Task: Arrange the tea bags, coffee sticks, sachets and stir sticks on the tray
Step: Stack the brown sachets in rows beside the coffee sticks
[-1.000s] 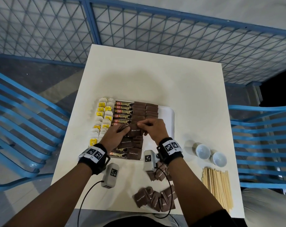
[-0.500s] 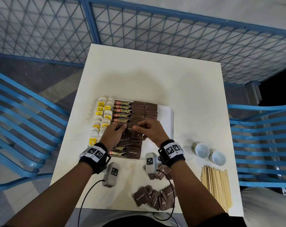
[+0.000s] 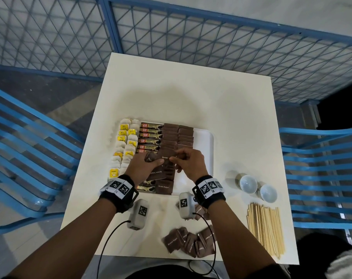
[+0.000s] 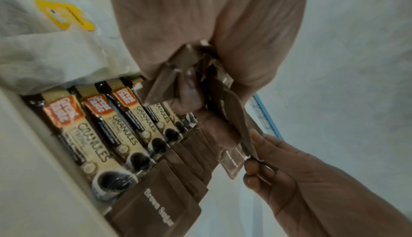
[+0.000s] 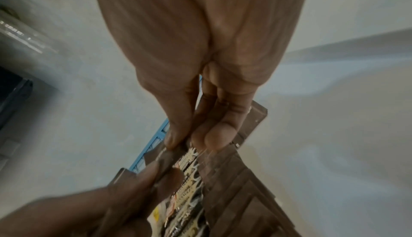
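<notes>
On the white tray [image 3: 206, 150] lie rows of tea bags [image 3: 126, 141], coffee sticks [image 3: 151, 135] and brown sugar sachets [image 3: 171, 135]. Over the tray's middle, my left hand [image 3: 151, 161] grips a bunch of brown sachets [image 4: 165, 84]. My right hand [image 3: 174, 158] pinches the edge of one sachet [image 4: 242, 128] sticking out of that bunch, thumb against fingertip [image 5: 211, 138]. A loose pile of sachets [image 3: 189, 242] lies by the table's near edge. The wooden stir sticks [image 3: 265, 228] lie in a bundle at the near right.
Two small white cups [image 3: 248, 183] stand right of the tray. The tray's right strip is bare white. Blue slatted chairs [image 3: 30, 158] flank the table, and a blue mesh fence [image 3: 191, 37] runs behind it.
Both hands have stayed over the tray's middle, with only small finger shifts at the sachet bunch. Everything else on the table lies as before.
</notes>
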`<state>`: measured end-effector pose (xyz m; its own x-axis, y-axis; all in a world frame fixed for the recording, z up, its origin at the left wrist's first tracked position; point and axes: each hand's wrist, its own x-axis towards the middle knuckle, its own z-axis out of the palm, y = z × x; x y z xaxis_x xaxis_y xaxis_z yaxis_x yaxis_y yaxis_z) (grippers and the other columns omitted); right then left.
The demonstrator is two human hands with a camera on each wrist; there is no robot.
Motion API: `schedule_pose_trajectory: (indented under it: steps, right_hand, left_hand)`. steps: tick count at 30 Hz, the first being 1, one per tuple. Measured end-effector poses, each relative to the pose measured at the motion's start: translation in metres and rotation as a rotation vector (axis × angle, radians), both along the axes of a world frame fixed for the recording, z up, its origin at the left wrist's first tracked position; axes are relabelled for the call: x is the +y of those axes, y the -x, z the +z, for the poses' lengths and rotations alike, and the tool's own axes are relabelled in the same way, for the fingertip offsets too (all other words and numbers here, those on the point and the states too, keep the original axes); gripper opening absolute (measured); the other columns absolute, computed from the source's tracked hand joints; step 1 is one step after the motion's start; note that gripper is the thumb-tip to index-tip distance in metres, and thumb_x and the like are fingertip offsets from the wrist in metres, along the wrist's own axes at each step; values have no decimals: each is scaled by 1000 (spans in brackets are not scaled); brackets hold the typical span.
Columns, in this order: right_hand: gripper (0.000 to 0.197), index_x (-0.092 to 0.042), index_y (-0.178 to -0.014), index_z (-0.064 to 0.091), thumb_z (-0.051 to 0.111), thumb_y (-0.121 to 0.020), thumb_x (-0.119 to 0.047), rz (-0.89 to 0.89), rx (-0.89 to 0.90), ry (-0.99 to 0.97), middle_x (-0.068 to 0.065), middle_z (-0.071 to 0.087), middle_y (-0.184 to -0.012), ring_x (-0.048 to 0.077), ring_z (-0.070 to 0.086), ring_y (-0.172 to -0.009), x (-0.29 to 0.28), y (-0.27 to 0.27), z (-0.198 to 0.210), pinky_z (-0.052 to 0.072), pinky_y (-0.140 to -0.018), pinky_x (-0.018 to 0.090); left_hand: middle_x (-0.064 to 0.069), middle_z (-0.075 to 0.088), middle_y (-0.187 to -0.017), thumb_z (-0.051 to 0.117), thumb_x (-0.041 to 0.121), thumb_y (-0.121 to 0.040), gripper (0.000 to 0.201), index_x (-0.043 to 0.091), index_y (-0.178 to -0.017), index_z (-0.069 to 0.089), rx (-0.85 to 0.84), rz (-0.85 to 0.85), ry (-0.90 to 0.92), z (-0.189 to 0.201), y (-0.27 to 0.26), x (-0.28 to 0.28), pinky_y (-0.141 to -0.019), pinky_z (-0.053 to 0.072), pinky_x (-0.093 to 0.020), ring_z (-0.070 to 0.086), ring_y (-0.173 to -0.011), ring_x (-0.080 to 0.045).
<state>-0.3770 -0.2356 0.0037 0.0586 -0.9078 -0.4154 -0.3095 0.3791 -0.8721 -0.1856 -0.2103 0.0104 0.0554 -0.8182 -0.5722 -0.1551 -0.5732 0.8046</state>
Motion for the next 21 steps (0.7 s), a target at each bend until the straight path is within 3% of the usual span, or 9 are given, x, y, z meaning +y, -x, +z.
schedule_pose_trajectory:
  steps: [3, 7, 9, 12, 15, 17, 19, 21]
  right_hand:
    - [9, -13, -94, 74, 76, -87, -8, -34, -14, 61, 6, 74, -77, 19, 67, -57, 2, -2, 1, 56, -53, 28]
    - [17, -11, -103, 74, 77, -87, -14, -29, -23, 48, 6, 76, -84, 20, 72, -64, 2, -2, -2, 59, -55, 33]
    - [29, -10, -107, 72, 82, -82, -21, 1, -9, 1, 3, 76, -87, 17, 74, -67, 2, -3, -1, 61, -57, 35]
    - [26, -6, -98, 72, 85, -79, -16, 28, 31, -35, 3, 75, -80, 15, 72, -63, 4, -2, -1, 59, -57, 27]
    - [20, -3, -94, 68, 82, -81, -9, -113, -20, -86, 11, 74, -76, 27, 69, -60, 1, 8, -7, 57, -56, 34]
    - [19, -4, -93, 68, 82, -82, -10, -222, 47, -88, 8, 73, -72, 22, 66, -57, -2, 19, -14, 55, -56, 33]
    - [17, -11, -88, 69, 83, -81, -19, -237, 204, -58, 1, 72, -71, 14, 65, -60, -4, 30, -21, 55, -62, 23]
    - [15, -17, -86, 69, 83, -81, -23, -202, 325, -30, -7, 68, -73, 5, 62, -66, -5, 35, -24, 44, -63, 5]
  left_hand:
    - [-5, 79, -89, 80, 19, -87, 8, 14, -93, 76, 13, 3, -7, 1, 1, -1, -83, 63, -47, 76, -87, -25]
    - [-1, 78, -85, 80, 18, -87, 9, 14, -94, 76, -28, 7, 43, 1, -1, -2, -71, 60, -29, 75, -84, -20]
    - [-2, 78, -86, 80, 19, -87, 8, 15, -93, 76, -47, 4, 47, -1, -2, -3, -76, 61, -34, 75, -85, -21]
    - [-5, 78, -88, 77, 20, -90, 8, 13, -93, 76, -33, -4, 18, -2, -3, -3, -79, 61, -37, 75, -88, -24]
    - [-11, 79, -90, 65, 13, -98, 11, 6, -103, 73, 90, 41, -84, 2, -3, -5, -72, 62, -34, 76, -89, -26]
    - [-15, 78, -93, 59, 5, -98, 16, 2, -111, 67, 185, 90, -156, 4, -6, -7, -80, 63, -42, 76, -90, -27]
    - [-17, 78, -97, 57, 3, -98, 18, 2, -116, 60, 217, 93, -173, 3, -9, -8, -91, 59, -52, 75, -97, -32]
    - [-14, 79, -99, 55, 3, -100, 19, 0, -119, 55, 177, 50, -132, 3, -11, -6, -92, 59, -53, 75, -99, -29]
